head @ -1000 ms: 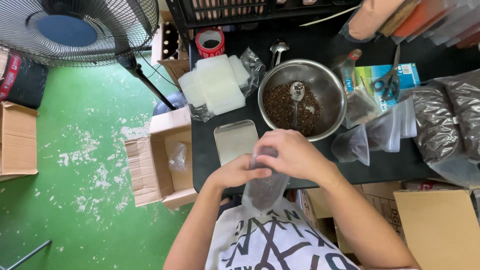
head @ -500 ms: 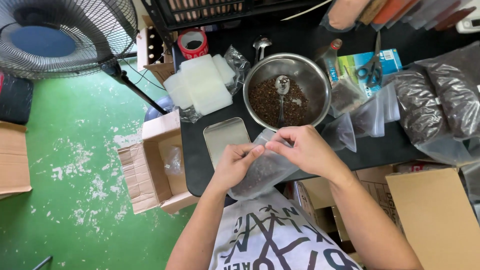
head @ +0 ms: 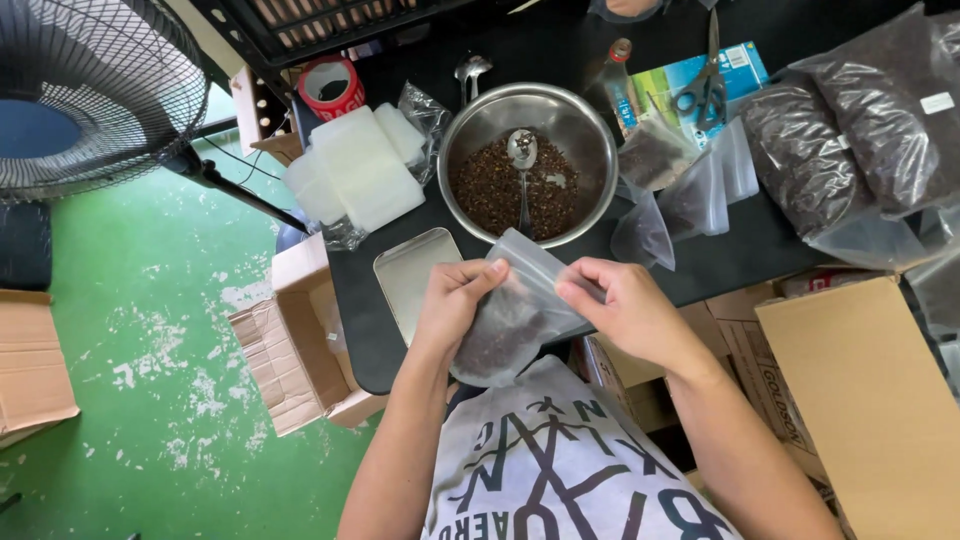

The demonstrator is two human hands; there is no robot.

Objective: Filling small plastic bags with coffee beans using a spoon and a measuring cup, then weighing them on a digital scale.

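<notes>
Held over the near edge of the black table (head: 560, 45), in front of the chest: a small clear plastic pouch (head: 510, 320), its lower half dark with brown seeds, its upper part clear and flat. Left hand (head: 452, 300) clamped on the pouch's upper left edge, thumb and fingers pressed together on the film. Right hand (head: 622, 308) pinched shut on the upper right edge, fingertips together on the plastic. Pouch tilted, top toward the bowl, filled bottom hanging down to the left.

Just beyond the pouch: a round steel bowl (head: 590, 130), partly filled with the same dark brown seeds, a metal spoon (head: 522, 160) lying in them, bowl end up. Left of the pouch, flat on the table: a shallow rectangular metal tray (head: 405, 275). Farther left: a stack of translucent white plastic lids or tubs (head: 355, 170), with a red tape roll (head: 330, 85) behind. Right of the bowl: several small clear bags (head: 690, 195), some holding a little dark seed. Far right: two large clear sacks (head: 850, 130) packed full of dark seeds. Behind the bowl: scissors (head: 708, 90) resting on a blue-green packet. Beneath the table edge: open cardboard boxes (head: 300, 350) on the green floor; contents hard to tell.
</notes>
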